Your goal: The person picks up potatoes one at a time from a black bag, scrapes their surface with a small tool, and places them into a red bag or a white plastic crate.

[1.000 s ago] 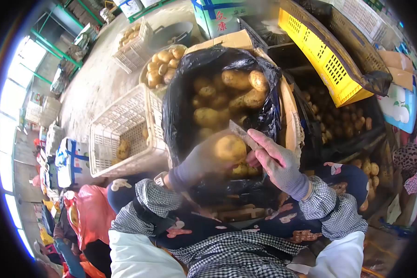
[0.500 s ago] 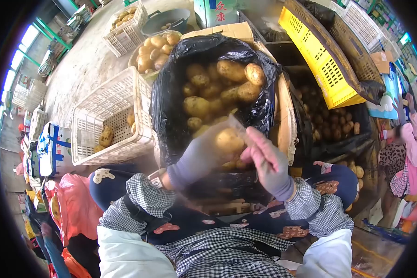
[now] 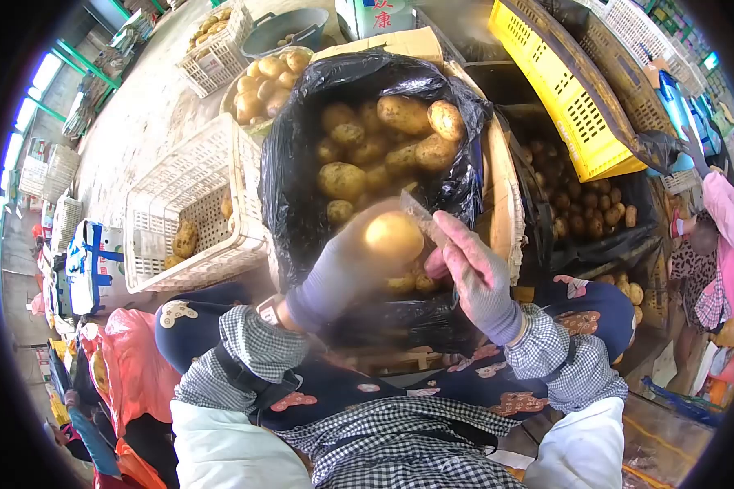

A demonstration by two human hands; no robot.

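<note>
My left hand, in a grey glove, is closed around a potato over the lined box; a smeared patch in the view blurs its fingers. In my right hand, also gloved, is a short flat-bladed knife, its dull grey blade slanting up and left, right beside the potato's edge. The fingers of this hand are pressed along the handle, which is mostly hidden. Below both hands, several loose potatoes lie in the black plastic liner of the cardboard box.
To the left stands a white plastic crate with a few potatoes. Behind it are a heaped basket of potatoes and a grey tub. On the right, a yellow crate leans over a dark-lined container of potatoes. Another person is at far right.
My left hand has brought the potato slightly up and left, and more of it shows. The knife stays in my right hand, a little lower and more plainly visible.
</note>
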